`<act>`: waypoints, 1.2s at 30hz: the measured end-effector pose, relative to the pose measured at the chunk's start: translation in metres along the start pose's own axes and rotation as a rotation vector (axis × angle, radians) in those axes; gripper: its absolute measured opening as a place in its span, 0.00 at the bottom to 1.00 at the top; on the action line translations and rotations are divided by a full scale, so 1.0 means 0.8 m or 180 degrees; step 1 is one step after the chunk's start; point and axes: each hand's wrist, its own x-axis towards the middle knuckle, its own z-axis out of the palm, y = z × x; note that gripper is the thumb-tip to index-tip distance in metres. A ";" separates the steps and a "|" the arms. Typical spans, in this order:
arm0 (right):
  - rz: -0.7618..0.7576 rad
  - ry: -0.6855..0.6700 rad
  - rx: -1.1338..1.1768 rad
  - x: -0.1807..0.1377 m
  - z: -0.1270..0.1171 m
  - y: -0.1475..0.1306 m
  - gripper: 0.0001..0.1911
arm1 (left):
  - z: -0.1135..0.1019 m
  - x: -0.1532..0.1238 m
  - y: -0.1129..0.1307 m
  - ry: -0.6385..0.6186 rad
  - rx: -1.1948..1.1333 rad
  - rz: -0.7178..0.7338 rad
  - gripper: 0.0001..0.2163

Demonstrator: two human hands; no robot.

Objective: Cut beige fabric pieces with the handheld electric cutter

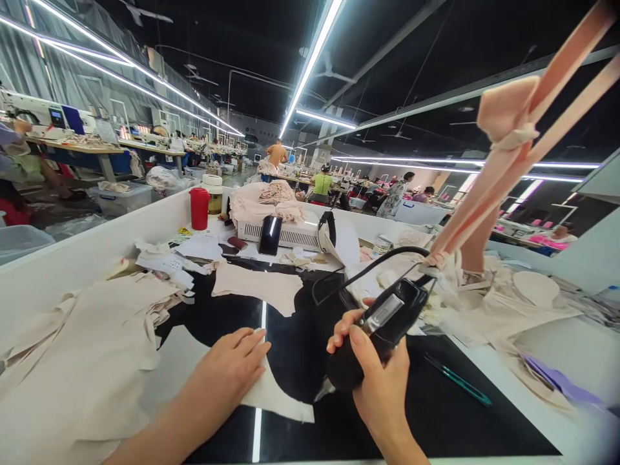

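Note:
My left hand (230, 368) lies flat, fingers stretched out, on a cream fabric piece (285, 405) with curved edges. Beneath the fabric is a glossy black board (387, 413). My right hand (375, 371) is wrapped round a black corded handheld tool (385, 323), whose kind I cannot make out. Its pointed metal tip (323, 389) is close to the right end of the fabric; whether they touch I cannot tell. Peach elastic straps (489, 174) run from the tool's upper end to above. Further back on the board is another cream fabric piece (259, 287).
Stacked cream fabric (92, 349) covers the left side. Teal tweezers (460, 381) lie at right. Behind are a phone (270, 234), a vented white box (300, 239), a red container (199, 208) and more fabric (266, 200). A black cable (372, 265) arches behind the tool.

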 end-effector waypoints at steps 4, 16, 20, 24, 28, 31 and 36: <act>-0.0030 -0.0082 0.0085 -0.009 -0.001 -0.001 0.23 | -0.024 0.009 0.032 0.0118 -0.0602 0.0142 0.09; 0.0045 0.0068 0.0040 -0.021 -0.003 0.009 0.21 | 0.002 0.032 0.082 -0.0378 -0.0939 0.0570 0.15; 0.0084 0.0042 0.0071 -0.024 -0.001 0.008 0.22 | 0.010 0.033 0.083 -0.0303 -0.0694 0.0534 0.13; 0.0068 0.0126 0.0083 -0.028 0.001 0.005 0.22 | 0.006 0.037 0.087 -0.0218 -0.0748 0.0309 0.12; 0.0058 0.0099 0.0079 -0.030 0.000 0.004 0.22 | 0.005 0.042 0.095 -0.0046 -0.0963 -0.0132 0.12; 0.0095 0.0138 0.0065 -0.030 -0.001 0.002 0.21 | 0.016 0.040 0.100 0.0261 -0.0593 0.0039 0.12; 0.0082 0.0089 0.0041 -0.031 -0.004 0.002 0.20 | 0.030 0.029 0.105 0.0497 -0.0306 0.0342 0.15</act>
